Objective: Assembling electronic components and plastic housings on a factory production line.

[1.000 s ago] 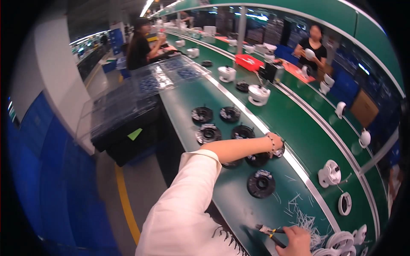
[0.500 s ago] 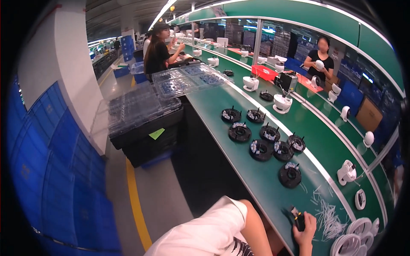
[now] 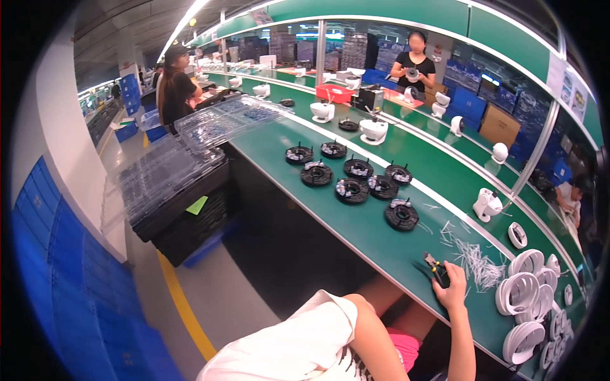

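My right hand (image 3: 451,287) is closed around the handles of diagonal cutters (image 3: 436,268) with black and yellow grips. Their metal jaws point toward the far left, just above the green bench (image 3: 356,232), with nothing visible between them. A scattered heap of thin white plastic strips (image 3: 478,267) lies to the right of this hand. Beyond the jaws sits the nearest of several black round bases (image 3: 401,216), with small parts and upright posts on them. My left upper arm (image 3: 375,333) runs down out of the picture from a white sleeve; the left hand is not visible.
White rings (image 3: 518,293) stand stacked at the right. White rounded device housings (image 3: 373,131) line the green conveyor (image 3: 432,162). A red bin (image 3: 335,94) stands farther back. Clear trays (image 3: 232,117) overhang the bench's far left. One co-worker (image 3: 416,66) stands across the line; another (image 3: 175,89) sits left.
The view has swung right and down, so the bench shifts left and up and more white rings show. My right hand still grips the cutters. The co-worker opposite has turned the white part.
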